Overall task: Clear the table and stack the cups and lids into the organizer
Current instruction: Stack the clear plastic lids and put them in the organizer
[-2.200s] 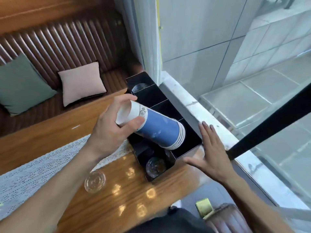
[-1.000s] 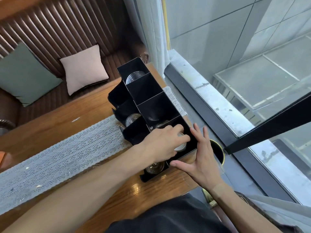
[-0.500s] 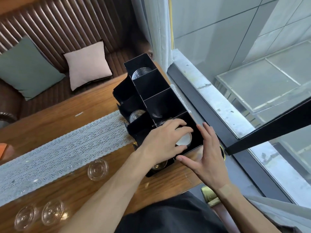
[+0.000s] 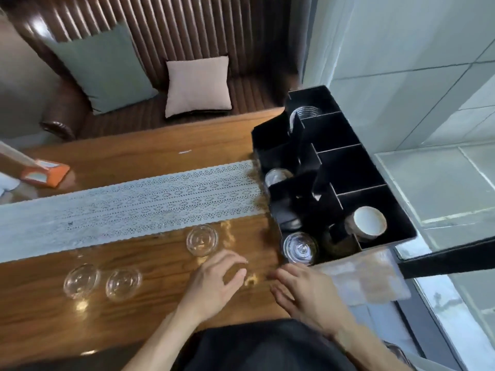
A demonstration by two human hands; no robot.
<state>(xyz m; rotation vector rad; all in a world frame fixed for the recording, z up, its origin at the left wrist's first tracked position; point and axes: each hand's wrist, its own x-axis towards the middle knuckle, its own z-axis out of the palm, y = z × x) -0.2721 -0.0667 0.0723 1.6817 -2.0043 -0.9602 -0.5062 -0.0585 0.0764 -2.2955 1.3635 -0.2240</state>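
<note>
Wooden table [image 4: 139, 153]: lids [image 4: 202, 240], black organizer [image 4: 348, 167]

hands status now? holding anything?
Left hand: open, empty, over the table near a clear lid.
Right hand: open, empty, just short of the organizer.

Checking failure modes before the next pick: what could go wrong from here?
1. Three clear lids lie flat on the glossy table. They look thin and may be hard to lift or may slide.
2. The organizer stands at the table's end by the window; a hard push could shift it.
3. The paper cups sit tilted in their compartment and may jam later stacking.
Both hands, left and right, are empty.
</note>
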